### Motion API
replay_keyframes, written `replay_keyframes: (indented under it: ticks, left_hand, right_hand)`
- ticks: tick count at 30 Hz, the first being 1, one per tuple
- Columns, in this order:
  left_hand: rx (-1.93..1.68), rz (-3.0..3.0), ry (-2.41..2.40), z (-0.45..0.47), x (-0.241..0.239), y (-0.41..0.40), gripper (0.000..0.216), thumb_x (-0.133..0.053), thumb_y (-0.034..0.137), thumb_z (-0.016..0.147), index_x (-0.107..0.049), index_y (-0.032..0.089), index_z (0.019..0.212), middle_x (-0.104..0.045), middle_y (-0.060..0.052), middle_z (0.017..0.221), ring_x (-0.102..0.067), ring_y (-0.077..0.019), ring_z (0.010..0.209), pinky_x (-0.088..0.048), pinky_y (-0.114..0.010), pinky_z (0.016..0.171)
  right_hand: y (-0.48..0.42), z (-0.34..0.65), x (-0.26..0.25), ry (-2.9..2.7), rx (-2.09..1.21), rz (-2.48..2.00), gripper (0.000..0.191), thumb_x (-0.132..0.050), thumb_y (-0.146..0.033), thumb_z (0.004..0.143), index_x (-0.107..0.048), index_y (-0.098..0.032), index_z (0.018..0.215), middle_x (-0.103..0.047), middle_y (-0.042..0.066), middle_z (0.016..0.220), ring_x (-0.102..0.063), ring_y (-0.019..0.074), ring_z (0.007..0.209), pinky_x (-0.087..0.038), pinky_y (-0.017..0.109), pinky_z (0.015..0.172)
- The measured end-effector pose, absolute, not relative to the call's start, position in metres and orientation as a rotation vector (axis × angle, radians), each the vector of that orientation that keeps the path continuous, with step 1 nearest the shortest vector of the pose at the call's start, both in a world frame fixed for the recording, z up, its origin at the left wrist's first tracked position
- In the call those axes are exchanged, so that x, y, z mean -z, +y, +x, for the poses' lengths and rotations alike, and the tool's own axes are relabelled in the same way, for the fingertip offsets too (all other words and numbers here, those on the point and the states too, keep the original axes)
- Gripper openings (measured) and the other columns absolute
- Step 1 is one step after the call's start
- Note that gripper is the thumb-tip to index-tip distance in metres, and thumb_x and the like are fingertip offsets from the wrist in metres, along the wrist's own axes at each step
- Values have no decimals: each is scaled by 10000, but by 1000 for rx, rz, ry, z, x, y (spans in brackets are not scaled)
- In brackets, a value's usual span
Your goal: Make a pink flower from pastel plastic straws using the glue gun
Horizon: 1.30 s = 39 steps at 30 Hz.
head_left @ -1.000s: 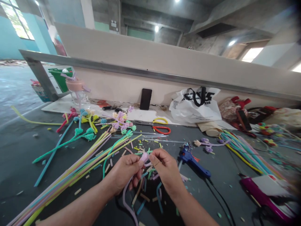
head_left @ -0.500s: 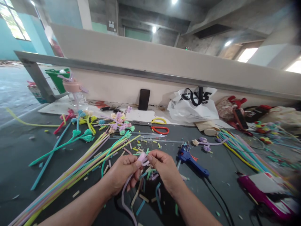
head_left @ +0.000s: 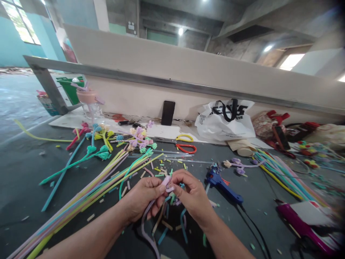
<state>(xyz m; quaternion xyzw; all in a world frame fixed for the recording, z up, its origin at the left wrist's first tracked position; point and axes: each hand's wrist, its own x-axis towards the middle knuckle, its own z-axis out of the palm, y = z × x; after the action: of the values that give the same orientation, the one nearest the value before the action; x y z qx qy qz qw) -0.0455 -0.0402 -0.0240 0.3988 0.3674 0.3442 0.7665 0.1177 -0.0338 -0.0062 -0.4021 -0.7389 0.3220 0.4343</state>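
Note:
A lilac pipe cleaner point(head_left: 147, 232) is bent into a small looped bunch at its upper end, and its long tail hangs down toward me. My left hand point(head_left: 147, 198) pinches the bunch between thumb and fingers. From the other side, my right hand point(head_left: 188, 190) closes its thumb and forefinger on a loop of the same lilac piece. Below and around both hands lie short cut pipe cleaner bits point(head_left: 167, 226) in several colours. The fingertips partly hide the folded part.
Long pipe cleaners point(head_left: 88, 192) lie at left, with finished fuzzy flowers point(head_left: 101, 153) beyond. A blue glue gun point(head_left: 225, 187) rests at right, scissors point(head_left: 185, 144) ahead. A phone point(head_left: 168, 113) leans on the back panel near a white bag point(head_left: 226, 122). A magenta device point(head_left: 304, 226) sits lower right.
My right fingers have shifted slightly on the lilac loop, which now curls more visibly between the hands. The whole view has swung a little, so the scene sits slightly farther right.

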Motion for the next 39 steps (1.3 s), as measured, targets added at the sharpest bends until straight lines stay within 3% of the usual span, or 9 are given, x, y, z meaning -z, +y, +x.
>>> replay_keyframes:
  ticks: [22,29,39]
  left_hand:
    - [-776,595,537,-48,31,-39,175,-601,273,739,-508,138,678,-460,58,475,-315,-13,271,-205,-112,222]
    - [-760,652,511,-55,32,-36,213,-572,291,775,-493,135,653,-465,50,448,-328,-21,242,-195,-119,209]
    - [-755,649,427,-59,42,-37,200,-555,257,785,-488,136,640,-461,45,448,-332,-19,233,-214,-109,213]
  right_hand:
    - [-40,111,10,-1889,-461,-947,101,-584,-158,766,-597,-205,677,-609,20,688,-564,162,716,-445,290,679]
    - [-41,114,7,-1744,-628,-978,109,-537,-186,807,-641,-212,826,-600,36,852,-575,157,827,-452,263,737]
    - [-47,112,6,-1895,-370,-872,301,-489,-121,814,-614,-252,1054,-618,57,903,-579,172,873,-466,312,772]
